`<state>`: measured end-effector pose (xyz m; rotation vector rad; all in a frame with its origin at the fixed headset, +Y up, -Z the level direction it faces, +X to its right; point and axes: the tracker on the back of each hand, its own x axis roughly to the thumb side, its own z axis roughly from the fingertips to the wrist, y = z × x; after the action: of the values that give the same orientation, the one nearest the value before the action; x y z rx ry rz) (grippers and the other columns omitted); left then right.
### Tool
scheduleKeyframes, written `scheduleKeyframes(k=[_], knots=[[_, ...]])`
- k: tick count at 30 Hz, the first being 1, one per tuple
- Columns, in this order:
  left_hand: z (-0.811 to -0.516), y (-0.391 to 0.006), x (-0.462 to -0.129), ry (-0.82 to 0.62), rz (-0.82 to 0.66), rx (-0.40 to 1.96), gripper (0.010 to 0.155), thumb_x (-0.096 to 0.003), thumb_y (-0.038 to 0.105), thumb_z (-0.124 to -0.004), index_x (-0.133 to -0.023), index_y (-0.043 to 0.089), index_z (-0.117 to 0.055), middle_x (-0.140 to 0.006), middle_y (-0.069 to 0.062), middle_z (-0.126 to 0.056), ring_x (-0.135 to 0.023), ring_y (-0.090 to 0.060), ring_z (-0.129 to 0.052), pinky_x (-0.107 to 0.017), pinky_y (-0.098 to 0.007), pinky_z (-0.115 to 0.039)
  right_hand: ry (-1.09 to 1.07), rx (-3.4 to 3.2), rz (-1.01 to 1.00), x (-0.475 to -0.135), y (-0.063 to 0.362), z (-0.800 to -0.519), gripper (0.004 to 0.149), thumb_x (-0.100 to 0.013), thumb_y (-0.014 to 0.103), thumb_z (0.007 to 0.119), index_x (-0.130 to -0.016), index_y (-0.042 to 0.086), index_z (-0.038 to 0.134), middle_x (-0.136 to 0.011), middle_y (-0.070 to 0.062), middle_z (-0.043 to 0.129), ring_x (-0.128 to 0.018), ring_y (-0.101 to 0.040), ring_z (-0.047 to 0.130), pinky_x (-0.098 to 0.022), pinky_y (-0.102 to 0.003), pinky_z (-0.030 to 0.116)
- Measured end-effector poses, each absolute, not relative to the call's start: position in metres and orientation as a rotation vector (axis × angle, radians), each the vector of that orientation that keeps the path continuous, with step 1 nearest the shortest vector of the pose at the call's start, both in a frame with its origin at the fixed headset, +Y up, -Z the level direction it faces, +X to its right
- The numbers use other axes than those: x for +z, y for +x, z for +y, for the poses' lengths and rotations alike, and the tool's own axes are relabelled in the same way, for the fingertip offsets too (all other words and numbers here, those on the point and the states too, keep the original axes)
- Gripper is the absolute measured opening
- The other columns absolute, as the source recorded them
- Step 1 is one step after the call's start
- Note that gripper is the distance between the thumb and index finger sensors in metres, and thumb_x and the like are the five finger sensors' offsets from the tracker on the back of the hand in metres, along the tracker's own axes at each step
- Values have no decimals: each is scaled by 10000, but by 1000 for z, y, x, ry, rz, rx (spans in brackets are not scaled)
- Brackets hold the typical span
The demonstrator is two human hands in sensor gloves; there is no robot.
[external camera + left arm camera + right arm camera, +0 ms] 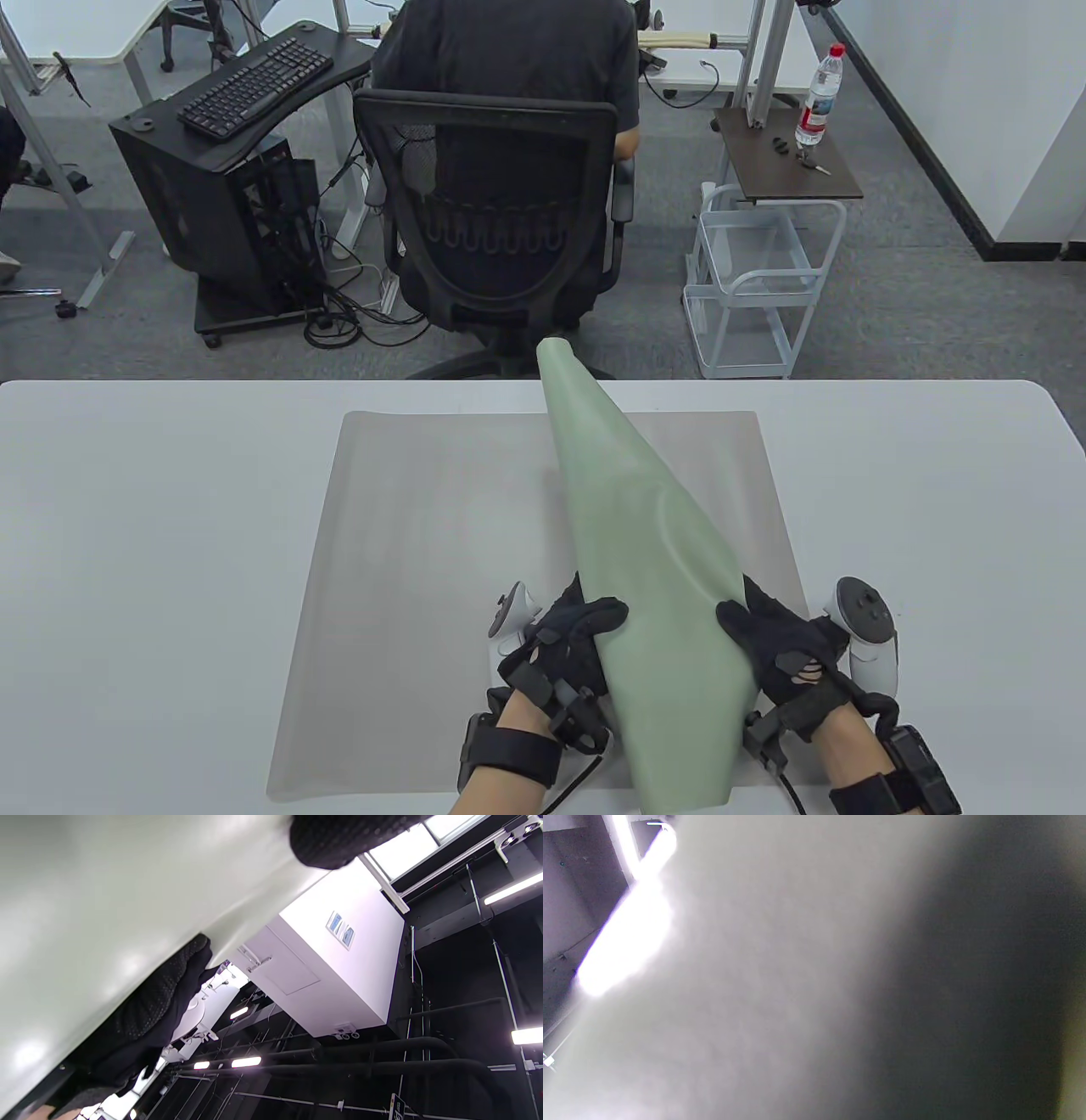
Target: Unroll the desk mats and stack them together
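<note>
A grey desk mat [424, 543] lies flat on the white table [153, 509]. A pale green mat [645, 543] is rolled into a cone, narrow end pointing away and raised above the grey mat. My left hand [564, 632] grips its wide near end from the left, and my right hand [776, 637] grips it from the right. In the left wrist view the green mat [93, 899] fills the left side with my gloved fingers [157, 1005] against it. The right wrist view is filled by a blurred close surface of the mat [797, 984].
Beyond the table's far edge sit a person in a black office chair [501, 212], a white wire cart [755, 280], and a black computer stand with a keyboard [254, 81]. The table shows bare white surface left and right of the grey mat.
</note>
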<state>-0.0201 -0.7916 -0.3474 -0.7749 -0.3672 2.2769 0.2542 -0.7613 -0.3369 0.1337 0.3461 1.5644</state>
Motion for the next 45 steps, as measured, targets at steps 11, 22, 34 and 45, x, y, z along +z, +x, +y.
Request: scheduleKeyframes(k=[11, 22, 34, 45], knots=[[-796, -27, -353, -761, -367, 2380, 832, -432, 433, -971, -1012, 244, -405, -838, 102, -732, -586, -98, -915, -497, -311, -884, 124, 1541, 346, -339, 272, -762, 505, -542, 302, 713, -1021, 363, 565, -627, 0, 948, -136, -96, 1000, -82, -244, 896], [-789, -39, -355, -727, -411, 2320, 786, -482, 229, -759, -1024, 257, -190, -1119, -111, -486, -958, -406, -810, -660, -561, -790, 117, 1581, 339, -342, 287, -758, 498, -546, 303, 712, -1018, 381, 573, -645, -6, 940, -149, -104, 999, -92, -250, 895], [-791, -49, -354, -724, -426, 2439, 871, -487, 274, -727, -979, 224, -11, -1129, -150, -298, -985, -417, -662, -696, -587, -677, 71, 1606, 339, -347, 300, -765, 500, -541, 303, 721, -1016, 373, 581, -635, -3, 952, -136, -104, 1000, -80, -249, 894], [-794, -42, -358, -749, -382, 2432, 756, -456, 358, -929, -1016, 304, -423, -840, 66, -714, -615, -146, -909, -531, -350, -859, 88, 1599, 331, -345, 302, -760, 500, -541, 307, 722, -1017, 373, 581, -633, 4, 955, -138, -100, 998, -84, -248, 895]])
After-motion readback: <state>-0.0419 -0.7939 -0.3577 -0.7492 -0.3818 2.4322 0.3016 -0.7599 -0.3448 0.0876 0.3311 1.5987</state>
